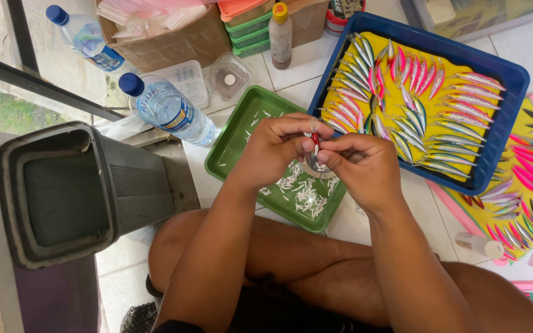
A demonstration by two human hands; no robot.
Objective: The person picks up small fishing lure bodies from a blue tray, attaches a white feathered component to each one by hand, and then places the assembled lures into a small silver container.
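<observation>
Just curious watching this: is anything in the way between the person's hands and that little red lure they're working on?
Nothing visible. The left hand and right hand both pinch the small red lure directly between their fingertips, above the green tray of white scraps.

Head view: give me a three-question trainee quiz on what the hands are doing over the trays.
1. True or false: both the left hand and the right hand pinch the small red and silver lure.
2. What lies directly under the hands? A) blue tray B) green tray C) dark bin
3. Fill in: the green tray holds scattered small ______ bits.

Key:
1. True; the fingertips of both meet on it.
2. B; the blue tray with rows of finished lures sits beside it on the right.
3. White.
</observation>
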